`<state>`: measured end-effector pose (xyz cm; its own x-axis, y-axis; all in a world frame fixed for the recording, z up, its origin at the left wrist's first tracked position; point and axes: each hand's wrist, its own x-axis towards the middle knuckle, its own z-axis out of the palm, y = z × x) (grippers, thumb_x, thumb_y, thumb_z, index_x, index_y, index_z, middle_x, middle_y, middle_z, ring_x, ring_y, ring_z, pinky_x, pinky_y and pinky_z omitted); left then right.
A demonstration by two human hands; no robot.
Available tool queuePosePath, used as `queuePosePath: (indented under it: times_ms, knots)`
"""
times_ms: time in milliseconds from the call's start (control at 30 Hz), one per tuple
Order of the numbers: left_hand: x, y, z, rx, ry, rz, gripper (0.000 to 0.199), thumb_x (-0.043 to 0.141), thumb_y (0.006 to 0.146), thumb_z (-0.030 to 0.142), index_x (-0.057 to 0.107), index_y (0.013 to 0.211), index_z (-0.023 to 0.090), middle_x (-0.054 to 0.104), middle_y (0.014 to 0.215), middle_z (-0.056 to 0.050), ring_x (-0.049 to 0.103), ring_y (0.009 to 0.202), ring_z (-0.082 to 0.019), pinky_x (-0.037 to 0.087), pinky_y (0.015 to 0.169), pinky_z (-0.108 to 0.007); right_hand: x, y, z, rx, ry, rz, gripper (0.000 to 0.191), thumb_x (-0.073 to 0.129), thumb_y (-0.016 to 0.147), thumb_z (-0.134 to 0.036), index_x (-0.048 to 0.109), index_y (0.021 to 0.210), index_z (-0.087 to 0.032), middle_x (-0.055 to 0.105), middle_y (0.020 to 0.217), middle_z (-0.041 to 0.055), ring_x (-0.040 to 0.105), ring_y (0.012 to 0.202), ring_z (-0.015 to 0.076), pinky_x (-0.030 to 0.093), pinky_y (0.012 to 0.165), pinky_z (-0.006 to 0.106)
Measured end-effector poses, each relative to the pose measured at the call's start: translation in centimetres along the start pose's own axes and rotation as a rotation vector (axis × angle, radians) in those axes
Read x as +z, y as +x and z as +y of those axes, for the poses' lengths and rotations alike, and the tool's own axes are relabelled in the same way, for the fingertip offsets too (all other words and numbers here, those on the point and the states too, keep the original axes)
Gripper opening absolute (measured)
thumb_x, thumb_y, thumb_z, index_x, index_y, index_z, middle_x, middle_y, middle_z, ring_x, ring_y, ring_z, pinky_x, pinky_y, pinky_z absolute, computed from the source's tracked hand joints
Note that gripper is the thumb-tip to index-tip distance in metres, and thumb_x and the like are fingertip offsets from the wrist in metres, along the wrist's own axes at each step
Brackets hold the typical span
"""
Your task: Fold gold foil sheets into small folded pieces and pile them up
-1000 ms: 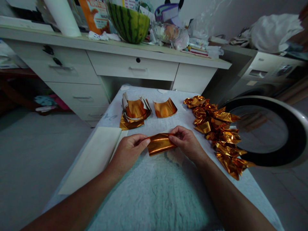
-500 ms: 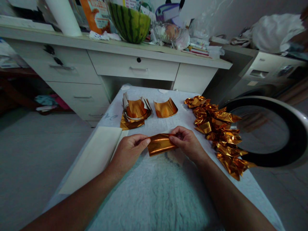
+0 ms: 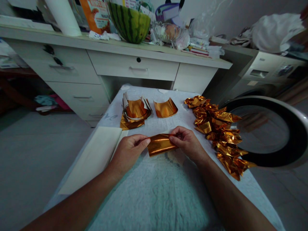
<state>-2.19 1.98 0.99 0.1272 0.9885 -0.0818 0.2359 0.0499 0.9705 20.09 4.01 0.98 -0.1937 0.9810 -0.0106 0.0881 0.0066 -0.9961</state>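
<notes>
Between my two hands a shiny copper-gold foil sheet point(image 3: 160, 146) is stretched just above the table. My left hand point(image 3: 132, 149) pinches its left upper corner between thumb and fingers. On the opposite end, my right hand point(image 3: 185, 142) grips the upper right corner the same way. Beyond them lies a single curled gold foil sheet point(image 3: 166, 108). To its left sits a stack of curled gold foil sheets point(image 3: 136, 109) with pale undersides showing. Along the right side runs a pile of crumpled, folded gold foil pieces point(image 3: 216, 128).
A pale cloth covers the table point(image 3: 149, 195), with a long white sheet point(image 3: 93, 160) at its left edge. Behind it stands a drawer cabinet point(image 3: 134, 65) bearing a cut watermelon point(image 3: 131, 24). At right, the round washing machine door point(image 3: 295, 134) hangs open beside the table.
</notes>
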Motion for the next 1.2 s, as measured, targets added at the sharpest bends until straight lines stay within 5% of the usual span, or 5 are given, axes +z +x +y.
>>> queuePosePath:
  times_ms: [433,667,867,1200]
  knots:
    - [-0.1,-0.1,0.0,0.012,0.058,0.008,0.027,0.061,0.086,0.040,0.076,0.093,0.018,0.075,0.082,-0.003,0.067,0.076,-0.020,0.049,0.069,-0.030,0.1,0.1,0.3,0.014,0.043,-0.032,0.024,0.076,0.071,-0.032,0.056,0.075,-0.019,0.057,0.069,-0.0031,0.050,0.061,0.0096,0.037,0.055,0.022]
    - [-0.3,-0.2,0.2,0.019,0.100,-0.022,0.024,0.059,0.085,0.037,0.075,0.087,0.019,0.073,0.079,-0.002,0.065,0.075,-0.019,0.047,0.067,-0.028,0.0,0.0,0.0,0.028,0.150,-0.004,0.050,0.075,0.073,-0.033,0.049,0.114,-0.025,0.058,0.074,-0.0058,0.052,0.058,0.0102,0.037,0.053,0.021]
    - [-0.3,-0.2,0.2,0.034,0.140,-0.031,0.024,0.058,0.084,0.037,0.072,0.078,0.018,0.068,0.073,0.000,0.061,0.071,-0.017,0.044,0.065,-0.027,0.1,0.0,-0.3,0.077,0.019,-0.028,0.024,0.069,0.076,-0.038,0.059,0.081,-0.017,0.050,0.062,-0.0054,0.041,0.050,0.0067,0.028,0.046,0.020]
    - [-0.2,-0.1,-0.1,0.078,0.452,-0.059,0.024,0.051,0.087,0.033,0.065,0.072,0.019,0.064,0.064,0.002,0.059,0.062,-0.015,0.038,0.060,-0.027,0.5,0.1,0.8,0.036,-0.281,-0.016,0.008,0.059,0.079,-0.027,0.059,0.077,-0.019,0.052,0.059,-0.0059,0.045,0.049,0.0083,0.032,0.046,0.020]
